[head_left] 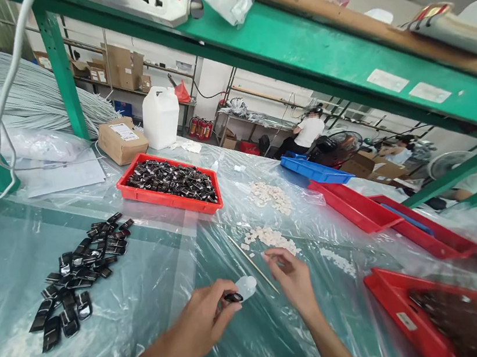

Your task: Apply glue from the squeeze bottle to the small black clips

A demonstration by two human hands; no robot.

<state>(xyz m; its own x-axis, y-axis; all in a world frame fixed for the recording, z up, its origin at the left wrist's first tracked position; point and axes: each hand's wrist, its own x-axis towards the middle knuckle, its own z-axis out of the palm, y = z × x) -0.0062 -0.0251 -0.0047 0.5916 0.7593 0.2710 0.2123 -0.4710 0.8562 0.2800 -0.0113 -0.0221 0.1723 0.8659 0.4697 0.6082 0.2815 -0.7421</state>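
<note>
My left hand (214, 310) is closed around a small glossy black plastic piece (233, 297), pinched between thumb and fingers. Just past its fingertips is a translucent whitish oval piece (246, 287); whether it is held or lies on the table I cannot tell. My right hand (290, 277) has thumb and forefinger pinched together, with something tiny and pale at the tips that is too small to name. Beside it are a heap of small off-white pieces (270, 238) and a thin wooden stick (253, 263). Several black plastic pieces (78, 261) lie loose at the left.
A red tray (171, 205) full of black pieces stands ahead. Another red tray (379, 294) with dark contents is at the near right. Red bins (357, 210) and a blue tray (316, 169) line the right edge. A green shelf beam (292, 48) crosses overhead. People sit farther back.
</note>
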